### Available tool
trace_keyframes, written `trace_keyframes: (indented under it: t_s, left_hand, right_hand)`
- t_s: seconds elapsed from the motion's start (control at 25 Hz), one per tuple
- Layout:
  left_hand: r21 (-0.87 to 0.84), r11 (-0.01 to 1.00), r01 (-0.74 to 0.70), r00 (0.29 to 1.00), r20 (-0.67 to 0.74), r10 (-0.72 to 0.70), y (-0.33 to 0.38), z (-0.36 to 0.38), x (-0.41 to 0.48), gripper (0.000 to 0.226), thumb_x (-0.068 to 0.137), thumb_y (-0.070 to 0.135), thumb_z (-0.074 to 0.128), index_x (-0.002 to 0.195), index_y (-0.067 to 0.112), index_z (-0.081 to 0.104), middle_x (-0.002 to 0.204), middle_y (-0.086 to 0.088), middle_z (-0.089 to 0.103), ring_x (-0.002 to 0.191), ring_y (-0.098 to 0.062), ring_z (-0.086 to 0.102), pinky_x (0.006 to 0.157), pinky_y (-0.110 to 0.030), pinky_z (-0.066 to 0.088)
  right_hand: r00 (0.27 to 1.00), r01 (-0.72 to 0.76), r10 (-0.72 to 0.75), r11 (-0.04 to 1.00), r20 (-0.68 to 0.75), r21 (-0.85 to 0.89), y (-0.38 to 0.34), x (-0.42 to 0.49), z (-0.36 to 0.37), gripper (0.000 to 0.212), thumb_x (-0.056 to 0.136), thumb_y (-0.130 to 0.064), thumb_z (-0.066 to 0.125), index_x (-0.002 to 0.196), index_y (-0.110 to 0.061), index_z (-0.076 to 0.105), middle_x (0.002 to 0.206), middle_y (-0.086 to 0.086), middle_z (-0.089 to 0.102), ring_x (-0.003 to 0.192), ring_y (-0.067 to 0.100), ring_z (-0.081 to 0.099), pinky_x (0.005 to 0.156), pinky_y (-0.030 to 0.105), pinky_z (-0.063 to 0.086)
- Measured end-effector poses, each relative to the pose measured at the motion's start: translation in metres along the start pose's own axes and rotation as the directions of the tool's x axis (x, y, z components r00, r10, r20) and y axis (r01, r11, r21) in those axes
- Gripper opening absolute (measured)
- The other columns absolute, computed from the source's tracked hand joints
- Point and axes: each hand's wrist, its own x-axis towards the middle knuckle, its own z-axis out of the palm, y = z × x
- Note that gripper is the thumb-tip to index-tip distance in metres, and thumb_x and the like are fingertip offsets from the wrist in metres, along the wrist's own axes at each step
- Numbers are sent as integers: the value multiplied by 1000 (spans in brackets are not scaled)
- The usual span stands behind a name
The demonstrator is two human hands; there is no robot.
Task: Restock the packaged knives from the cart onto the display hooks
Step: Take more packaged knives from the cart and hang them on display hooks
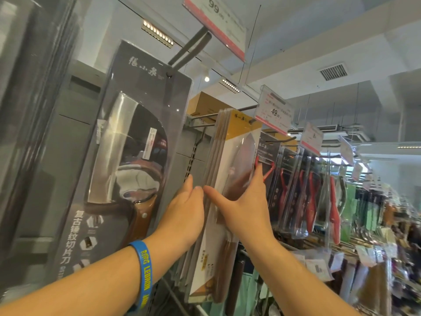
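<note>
The grey back panel of the display fills the left side, and a large cleaver pack is hung before it from an upper peg. Just beside its right edge, a stack of knife packs is carried on a wire hook, with red-handled packs crowded close on the far side.

The stack is pressed between two released hands. The left hand is laid with straight fingers against the stack's left edge, and the right hand is spread flat on the front pack. Nothing is clenched or gripped.

The hanging step is judged done and the stack is judged to be in the middle of squaring. Next, a straight withdrawal toward the body is called for, since little room is left at either edge. The cart is not seen. The price tag overhangs the hook's tip.
</note>
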Motion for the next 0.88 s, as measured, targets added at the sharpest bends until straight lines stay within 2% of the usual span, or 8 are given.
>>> trace_keyframes:
  t_s: [0.16,0.24,0.32,0.44,0.52,0.6,0.68,0.88]
  left_hand:
    - [-7,1000,9,1000,15,-9,5,-1,-15,53,103,31,28,155,38,20,162,10,23,147,-12,22,109,-26,19]
    - [47,999,-26,1000,19,25,10,-8,-24,52,104,35,30,155,37,21,162,11,23,148,-10,21,108,-23,17]
    - [131,988,-78,996,44,73,14,-24,-37,52,103,43,34,154,37,27,159,14,28,146,-5,24,112,-22,17]
    - [145,979,-142,989,65,134,14,-60,-72,48,94,50,51,140,39,51,139,20,56,123,9,49,106,-18,36]
    - [111,984,-137,991,23,135,15,-84,-98,38,87,47,56,121,34,66,111,16,72,100,4,65,90,-23,50]
    - [166,977,-133,984,-95,150,14,-112,-119,18,94,31,60,105,25,72,91,7,76,79,-8,71,70,-21,51]
    - [189,979,-74,969,-218,116,13,-143,-140,19,98,18,56,92,16,75,80,-2,76,61,-11,67,54,-14,46]
    - [298,946,126,882,-471,31,30,-220,-212,33,101,19,52,79,7,73,71,-10,74,48,-15,57,43,-11,37]
  right_hand:
    - [999,-33,34,999,-28,27,1,-8,2,134,69,-64,86,164,-32,-3,169,-15,15,147,-2,17,118,29,21]
    - [997,-28,25,999,-77,-39,-5,-16,1,128,73,-66,82,165,-25,2,170,-8,16,154,9,17,125,36,22]
    - [973,101,-128,984,-192,-144,-13,-31,2,102,84,-60,75,161,-17,25,162,1,35,150,20,30,122,41,30]
    - [801,478,-541,835,-256,-271,-32,-62,11,28,97,-43,61,108,-20,71,100,-6,69,98,23,63,84,37,47]
    - [821,534,-540,841,-182,-86,-48,-82,23,24,98,-41,58,83,-26,70,73,-14,64,68,10,59,65,32,45]
    - [902,430,-430,883,-47,190,-68,-102,42,29,98,-42,59,74,-29,67,60,-11,61,57,11,57,57,33,45]
    - [923,312,-370,878,103,363,-87,-123,64,34,97,-43,59,67,-28,63,57,-5,60,54,13,55,58,34,45]
    - [797,-7,-374,780,475,626,-127,-170,108,27,94,-41,62,75,-23,71,62,-4,67,49,7,57,56,30,48]
